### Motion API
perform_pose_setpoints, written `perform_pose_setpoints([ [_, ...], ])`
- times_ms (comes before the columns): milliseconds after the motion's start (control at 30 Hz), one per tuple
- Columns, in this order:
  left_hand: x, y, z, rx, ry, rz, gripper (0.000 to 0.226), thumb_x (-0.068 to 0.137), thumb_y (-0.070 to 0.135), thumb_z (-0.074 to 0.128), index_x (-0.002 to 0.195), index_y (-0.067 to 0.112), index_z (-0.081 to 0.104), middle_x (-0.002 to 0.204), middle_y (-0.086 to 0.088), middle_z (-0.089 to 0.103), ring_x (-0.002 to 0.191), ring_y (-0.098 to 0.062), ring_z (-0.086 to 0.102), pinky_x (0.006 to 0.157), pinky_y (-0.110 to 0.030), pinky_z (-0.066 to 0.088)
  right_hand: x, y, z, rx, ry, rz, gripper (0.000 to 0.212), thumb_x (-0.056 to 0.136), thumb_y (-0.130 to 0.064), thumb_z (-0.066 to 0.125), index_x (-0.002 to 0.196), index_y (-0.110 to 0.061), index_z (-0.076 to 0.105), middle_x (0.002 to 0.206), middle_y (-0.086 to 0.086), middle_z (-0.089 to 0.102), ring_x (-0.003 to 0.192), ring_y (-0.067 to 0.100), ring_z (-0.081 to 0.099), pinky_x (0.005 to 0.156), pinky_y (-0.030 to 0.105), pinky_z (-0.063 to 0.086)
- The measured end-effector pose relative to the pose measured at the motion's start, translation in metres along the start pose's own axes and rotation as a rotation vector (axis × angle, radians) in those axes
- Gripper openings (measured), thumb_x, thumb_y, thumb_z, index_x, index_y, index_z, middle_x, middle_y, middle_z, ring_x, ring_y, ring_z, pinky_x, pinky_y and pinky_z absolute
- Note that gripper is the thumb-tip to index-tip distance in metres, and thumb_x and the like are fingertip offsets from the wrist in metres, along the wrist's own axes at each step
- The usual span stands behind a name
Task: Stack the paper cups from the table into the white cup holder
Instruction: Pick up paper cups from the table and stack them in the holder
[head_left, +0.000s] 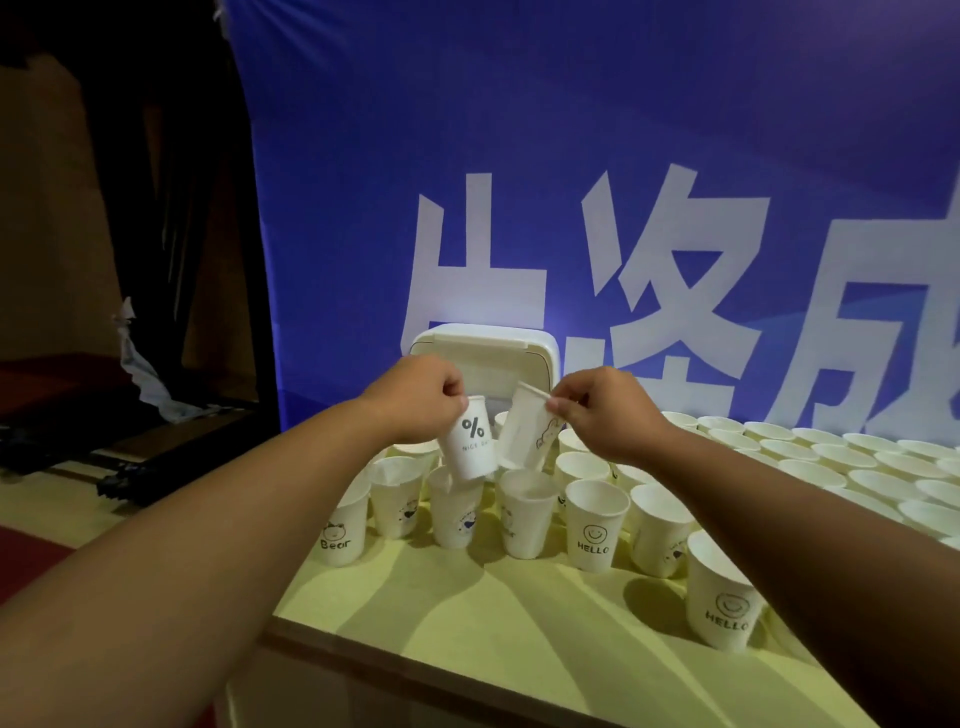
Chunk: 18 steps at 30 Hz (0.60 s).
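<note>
Each grip pinches a rim, left hand (415, 397) the % cup (470, 447), right hand (605, 410) a tilted cup (524, 434), seemingly bound for the white cup holder (485, 353).

Person, arms only. Left forearm (208, 545) lower left of the white cup holder (485, 353), right forearm (805, 525) lower right of it, both bare to the frame edge. Left hand (415, 400) and right hand (608, 413) bare, knuckles showing. Nails too small to tell.

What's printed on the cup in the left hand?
A black percent sign on the white cup in the left hand; head view.
</note>
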<state>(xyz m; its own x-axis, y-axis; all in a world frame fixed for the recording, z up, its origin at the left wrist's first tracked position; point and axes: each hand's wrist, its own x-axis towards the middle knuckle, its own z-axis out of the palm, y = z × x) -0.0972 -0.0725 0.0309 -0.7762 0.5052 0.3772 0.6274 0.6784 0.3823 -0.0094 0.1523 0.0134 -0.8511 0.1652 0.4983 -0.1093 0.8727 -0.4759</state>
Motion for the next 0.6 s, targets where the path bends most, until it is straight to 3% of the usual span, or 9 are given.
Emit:
perform_pose_setpoints([
  [133, 0.023, 0.007, 0.014, -0.052, 0.145, -0.011, 0.017, 0.098, 0.023, 0.059, 0.085, 0.020, 0.068, 0.086, 0.008, 0.065, 0.080, -0.016, 0.062, 0.072, -0.040, 0.058, 0.020, 0.017, 0.001, 0.006, 0.091, 0.066, 0.016, 0.097, -0.028, 0.064, 0.104, -0.019, 0.075, 0.095, -0.003, 0.071, 0.079, 0.012, 0.063, 0.064, 0.021, 0.047],
  [300, 0.054, 0.010, 0.039, -0.076, 0.188, -0.022, 0.018, 0.100, 0.023, 0.060, 0.084, 0.020, 0.068, 0.093, 0.004, 0.068, 0.081, -0.013, 0.062, 0.061, -0.028, 0.048, 0.043, 0.033, 0.008, 0.005, 0.194, 0.144, 0.021, 0.097, -0.028, 0.064, 0.112, -0.017, 0.073, 0.105, 0.001, 0.071, 0.086, 0.018, 0.063, 0.079, 0.027, 0.051],
  [500, 0.083, 0.010, 0.078, -0.100, 0.152, -0.034, 0.021, 0.101, 0.024, 0.059, 0.082, 0.024, 0.065, 0.100, -0.002, 0.070, 0.089, -0.022, 0.067, 0.080, -0.043, 0.059, 0.058, 0.045, 0.014, 0.026, 0.286, 0.175, 0.023, 0.096, -0.026, 0.065, 0.114, -0.014, 0.074, 0.109, 0.004, 0.071, 0.084, 0.016, 0.060, 0.077, 0.023, 0.045],
  [600, 0.092, 0.009, 0.095, -0.003, 0.121, -0.031, 0.014, 0.102, 0.026, 0.060, 0.098, 0.020, 0.072, 0.108, -0.001, 0.069, 0.095, -0.021, 0.064, 0.088, -0.040, 0.057, 0.062, 0.048, 0.019, 0.035, 0.324, 0.183, 0.024, 0.097, -0.024, 0.064, 0.115, -0.013, 0.074, 0.109, 0.005, 0.072, 0.083, 0.015, 0.060, 0.079, 0.024, 0.044],
])
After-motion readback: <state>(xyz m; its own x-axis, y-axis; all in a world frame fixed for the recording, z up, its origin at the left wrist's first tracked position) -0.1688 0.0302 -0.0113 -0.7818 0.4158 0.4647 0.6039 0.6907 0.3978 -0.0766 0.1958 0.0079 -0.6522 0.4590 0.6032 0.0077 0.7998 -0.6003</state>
